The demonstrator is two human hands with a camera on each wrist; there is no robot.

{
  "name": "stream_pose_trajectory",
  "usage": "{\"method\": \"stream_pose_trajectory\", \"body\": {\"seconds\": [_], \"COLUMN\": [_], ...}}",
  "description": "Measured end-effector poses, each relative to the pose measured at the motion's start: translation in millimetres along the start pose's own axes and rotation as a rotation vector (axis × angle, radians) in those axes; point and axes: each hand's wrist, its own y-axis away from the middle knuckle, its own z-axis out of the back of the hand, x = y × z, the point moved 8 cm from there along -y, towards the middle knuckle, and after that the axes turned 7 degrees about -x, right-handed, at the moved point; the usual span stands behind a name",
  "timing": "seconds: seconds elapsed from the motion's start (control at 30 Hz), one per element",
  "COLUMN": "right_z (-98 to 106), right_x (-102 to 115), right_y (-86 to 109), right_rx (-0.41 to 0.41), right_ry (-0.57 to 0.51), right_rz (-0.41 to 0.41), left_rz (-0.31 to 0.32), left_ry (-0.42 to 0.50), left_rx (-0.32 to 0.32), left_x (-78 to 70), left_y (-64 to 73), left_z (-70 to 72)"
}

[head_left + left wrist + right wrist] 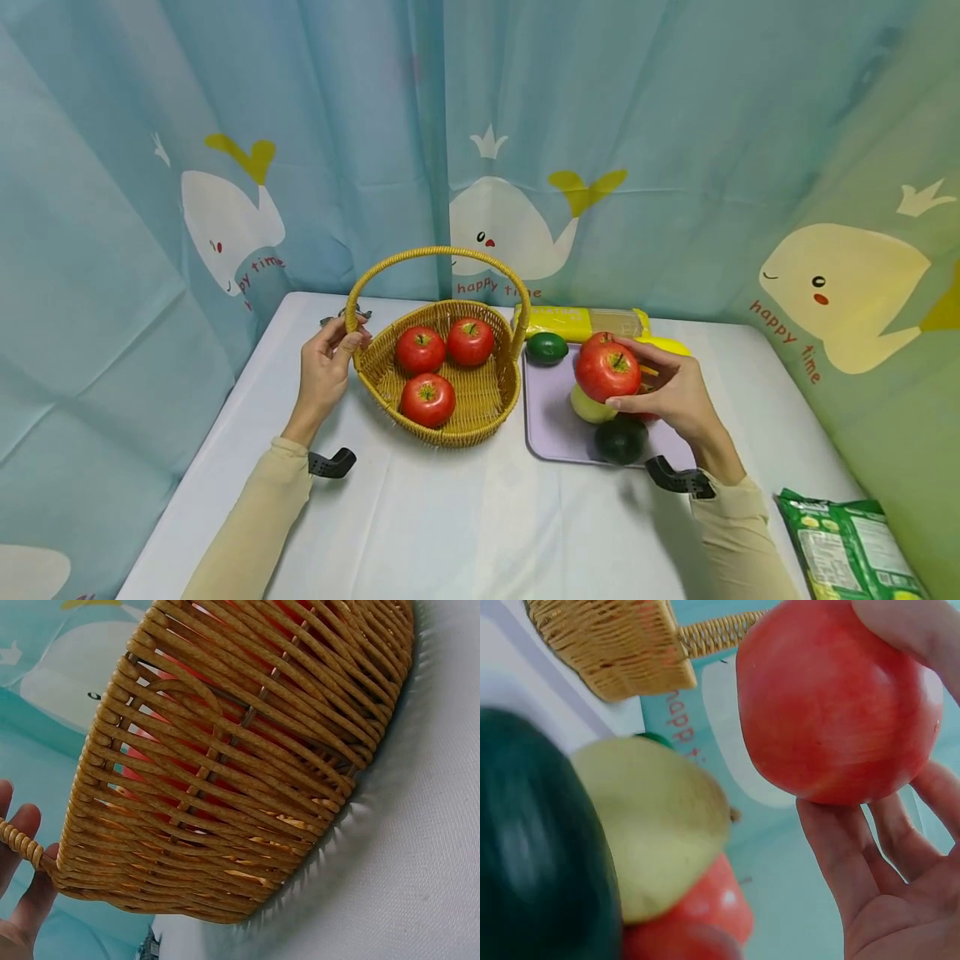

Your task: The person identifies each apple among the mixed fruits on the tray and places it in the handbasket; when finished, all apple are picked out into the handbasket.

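My left hand (327,360) grips the left foot of the handle on a woven basket (480,400), where the handle meets the rim. Inside the basket lie three red apples (428,400). Over the purple tray (555,442), my right hand (675,392) holds another red apple (608,372) between thumb and fingers; the right wrist view shows this apple (840,705) above the tray's fruit. Under it on the tray are a pale yellow-green pear (588,406), a dark green avocado-like fruit (622,440) and more red fruit, partly hidden by the hand.
A small green lime-like fruit (547,348) sits at the tray's back left corner. Behind the tray lies a yellow package (555,323). A green snack bag (847,542) rests at the table's right edge. Blue curtains (375,125) hang close behind the table.
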Motion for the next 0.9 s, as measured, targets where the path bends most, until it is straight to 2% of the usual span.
{"method": "stream_pose_trajectory", "body": {"seconds": [0.1,0.4,0.63,0.9], "right_z": [-12,-43,-67,-97], "right_x": [1,10,14,19], "right_y": [-3.5,-15.8,-21.8,-26.6], "right_rx": [0.032,0.102,0.159,0.256], "right_ry": [-0.009,-0.049,0.019,0.037], "right_rz": [-0.001,0.063,0.040,0.091], "left_rz": [-0.005,-0.009,-0.010,0.005], "left_ry": [-0.003,-0.007,-0.006,-0.004], "left_rx": [-0.002,-0.003,-0.002,-0.007], "left_x": [-0.5,-0.7,-0.3,-0.7], "left_y": [-0.5,-0.4,-0.7,-0.5], "left_z": [0.4,0.4,-0.3,0.5]}}
